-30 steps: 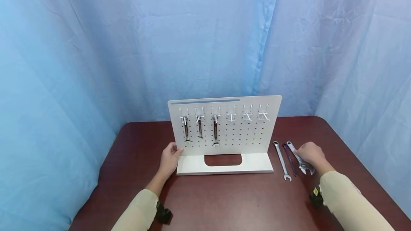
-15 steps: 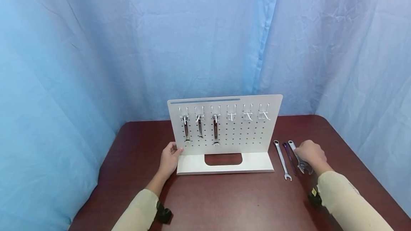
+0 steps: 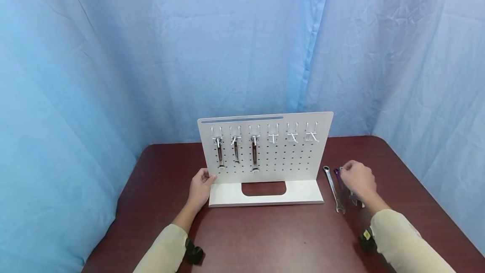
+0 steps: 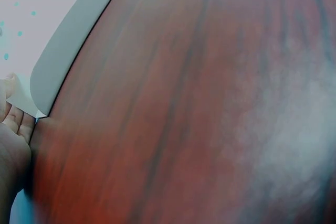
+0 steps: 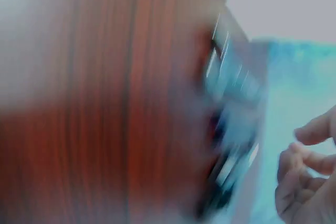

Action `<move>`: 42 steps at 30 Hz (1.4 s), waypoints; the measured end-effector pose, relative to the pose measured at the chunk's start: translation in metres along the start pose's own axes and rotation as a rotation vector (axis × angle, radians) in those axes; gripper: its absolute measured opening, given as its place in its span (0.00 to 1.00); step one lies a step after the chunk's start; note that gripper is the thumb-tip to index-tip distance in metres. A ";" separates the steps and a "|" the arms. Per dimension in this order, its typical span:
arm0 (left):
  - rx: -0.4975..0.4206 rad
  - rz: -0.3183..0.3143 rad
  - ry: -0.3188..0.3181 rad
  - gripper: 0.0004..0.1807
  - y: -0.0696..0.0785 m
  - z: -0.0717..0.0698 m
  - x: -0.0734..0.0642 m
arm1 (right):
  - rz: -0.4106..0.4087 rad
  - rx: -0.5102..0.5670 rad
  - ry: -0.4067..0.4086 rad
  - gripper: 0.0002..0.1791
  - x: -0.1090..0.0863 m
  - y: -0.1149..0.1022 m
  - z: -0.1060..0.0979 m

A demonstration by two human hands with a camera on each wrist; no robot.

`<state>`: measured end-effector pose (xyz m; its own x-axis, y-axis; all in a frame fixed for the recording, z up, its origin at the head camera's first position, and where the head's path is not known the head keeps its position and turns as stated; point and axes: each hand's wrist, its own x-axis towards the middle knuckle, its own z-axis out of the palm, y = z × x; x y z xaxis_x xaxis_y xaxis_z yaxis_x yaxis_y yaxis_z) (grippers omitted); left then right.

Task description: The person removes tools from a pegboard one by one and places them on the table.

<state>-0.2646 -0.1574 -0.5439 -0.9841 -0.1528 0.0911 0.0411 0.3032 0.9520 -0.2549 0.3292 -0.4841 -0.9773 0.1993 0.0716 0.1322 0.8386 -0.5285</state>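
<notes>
My left hand (image 3: 200, 188) pinches the lower left edge of a white pegboard stand (image 3: 288, 167), thumb on the front face and fingers behind. In the left wrist view the fingers (image 4: 23, 124) reach behind the board's corner. My right hand (image 3: 358, 178) is over the tools to the right of the stand, covering much of an adjustable wrench (image 3: 355, 200). The right wrist view, blurred, shows its thumb and forefinger apart, other fingers loosely curled, nothing between them. Left of this hand lie a purple wrench (image 3: 337, 174) and a silver combination wrench (image 3: 332, 186).
Three wrenches hang on the board's left hooks, among them a long one (image 3: 254, 155). Bare white hooks (image 3: 292, 137) line its right half. The dark red table (image 3: 265, 239) has blue curtains (image 3: 227, 54) behind and at both sides.
My right hand has shifted left and slightly up in the head view, off the adjustable wrench's handle and closer to the purple wrench. My left hand stays on the board.
</notes>
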 end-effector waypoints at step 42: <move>-0.042 0.037 0.020 0.06 0.000 0.001 -0.002 | -0.346 0.793 -0.255 0.06 -0.038 -0.228 0.079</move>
<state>-0.2629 -0.1564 -0.5439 -0.9780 -0.1614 0.1324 0.0855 0.2690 0.9593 -0.2608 0.0899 -0.4334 -0.9608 -0.1971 0.1950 -0.2366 0.2157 -0.9474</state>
